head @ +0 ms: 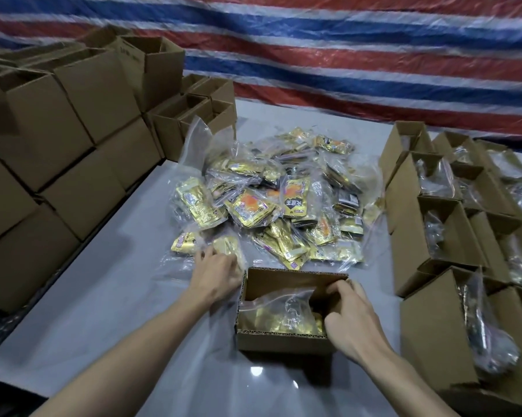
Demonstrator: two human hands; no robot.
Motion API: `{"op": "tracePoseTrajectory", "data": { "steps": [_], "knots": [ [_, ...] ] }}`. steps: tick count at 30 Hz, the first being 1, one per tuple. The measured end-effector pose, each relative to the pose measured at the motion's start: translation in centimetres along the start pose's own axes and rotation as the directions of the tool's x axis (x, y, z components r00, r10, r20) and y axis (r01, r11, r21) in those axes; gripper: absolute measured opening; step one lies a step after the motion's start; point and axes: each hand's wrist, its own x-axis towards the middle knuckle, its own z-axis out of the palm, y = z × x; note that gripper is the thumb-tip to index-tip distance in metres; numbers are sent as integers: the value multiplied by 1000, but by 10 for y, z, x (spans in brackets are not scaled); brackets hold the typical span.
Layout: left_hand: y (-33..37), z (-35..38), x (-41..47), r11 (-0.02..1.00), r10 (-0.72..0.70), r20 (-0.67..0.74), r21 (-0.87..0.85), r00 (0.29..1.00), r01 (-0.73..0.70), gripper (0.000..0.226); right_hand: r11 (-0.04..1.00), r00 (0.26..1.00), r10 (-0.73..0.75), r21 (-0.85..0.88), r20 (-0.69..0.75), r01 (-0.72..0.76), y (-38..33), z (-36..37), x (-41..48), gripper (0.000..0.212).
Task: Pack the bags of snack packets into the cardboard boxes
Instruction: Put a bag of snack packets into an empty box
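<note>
Partly hidden in the near cardboard box (283, 341), the right hand (348, 317) curls onto a clear bag of gold packets (283, 311); the left hand (216, 273) grips another bag (193, 242) beside it.

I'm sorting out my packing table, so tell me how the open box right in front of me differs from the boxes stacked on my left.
The open box in front lies low on the table, between both hands; the stacked boxes are piled several high on the left. The front box shows a clear bag of gold packets inside; the stacked ones show no visible contents. Both are plain brown cardboard.
</note>
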Motion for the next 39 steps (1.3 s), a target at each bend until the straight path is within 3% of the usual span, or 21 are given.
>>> {"op": "tracePoseTrajectory", "data": {
  "steps": [4, 6, 11, 14, 17, 20, 21, 24, 25, 31, 39],
  "knots": [
    [-4, -4, -14, 969, 151, 205, 162, 967, -186, 13, 1000, 1000, -14, -6, -5, 14, 1, 2, -7, 41],
    [-8, -10, -17, 963, 159, 252, 172, 955, -205, 22, 1000, 1000, -18, -8, -4, 18, 1, 2, -7, 40],
    [-19, -13, -27, 993, -104, 227, -28, 968, 113, 66, 1000, 1000, 1, -9, -4, -1, -2, 0, -6, 40],
    [-20, -6, -30, 966, -235, 203, -58, 951, 252, 65, 1000, 1000, 9, 6, -7, -9, -5, -2, -6, 31],
    [-14, -1, -31, 914, -372, 187, -97, 909, 394, 44, 1000, 1000, -1, 20, -16, 2, -5, -2, -8, 29],
    [-8, 0, -30, 814, -507, 215, -199, 835, 546, 70, 999, 1000, -15, 31, -18, 15, -4, -3, -8, 31],
    [-5, -3, -28, 789, -525, 239, -224, 817, 572, 69, 999, 1000, -16, 36, -19, 17, -4, -3, -8, 32],
    [-2, -14, -20, 773, -491, 327, -265, 808, 577, 24, 999, 1000, -18, 36, -24, 18, -4, -4, -5, 33],
    [-2, -19, -17, 764, -481, 347, -284, 805, 579, 19, 999, 1000, -18, 34, -26, 18, -4, -4, -5, 33],
    [-5, -51, -7, 539, -441, 348, -634, 827, 554, 16, 999, 999, -16, 44, -32, 17, -4, -3, -6, 35],
    [13, -115, -21, 608, -279, 211, -716, 937, 342, 27, 998, 999, -11, 59, -32, 13, -5, -4, -8, 35]
  ]
}}
